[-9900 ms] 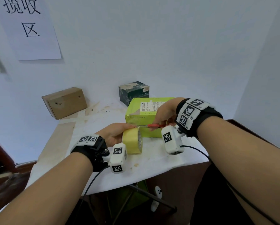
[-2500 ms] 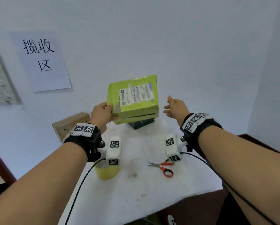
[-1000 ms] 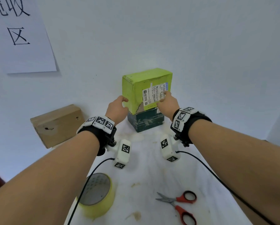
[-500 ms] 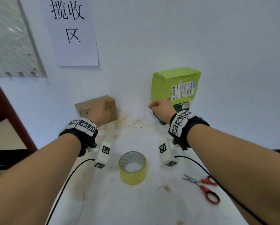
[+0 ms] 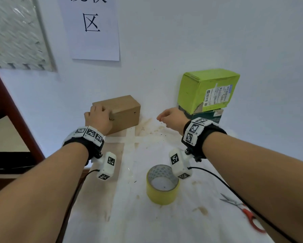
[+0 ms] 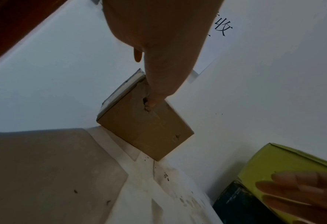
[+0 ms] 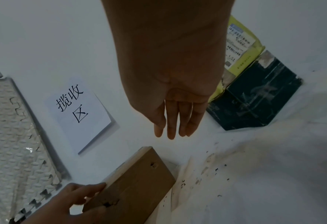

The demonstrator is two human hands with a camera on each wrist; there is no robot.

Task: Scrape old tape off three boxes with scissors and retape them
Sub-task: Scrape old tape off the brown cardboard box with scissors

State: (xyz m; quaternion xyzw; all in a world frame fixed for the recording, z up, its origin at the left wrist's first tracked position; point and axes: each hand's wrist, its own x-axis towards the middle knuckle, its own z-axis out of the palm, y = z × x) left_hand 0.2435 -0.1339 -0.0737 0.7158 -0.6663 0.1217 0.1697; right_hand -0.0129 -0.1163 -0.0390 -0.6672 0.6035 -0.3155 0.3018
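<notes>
Our left hand [image 5: 98, 118] grips the brown cardboard box [image 5: 125, 109] at the table's [image 5: 129, 225] far edge; the right hand [image 5: 171, 118], fingers relaxed and empty, should take its other end before we lift it.

Head view high, looking down; wrist views low, close; all share brown box [image 5: 124, 111].

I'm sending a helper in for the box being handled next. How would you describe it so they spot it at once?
Look along the back of the white-covered table, against the wall below the paper sign. It is the plain brown cardboard box lying on the left, with the left hand gripping its near end. Unlike the green box stacked on the dark box, it stands alone and unlabelled.
</notes>
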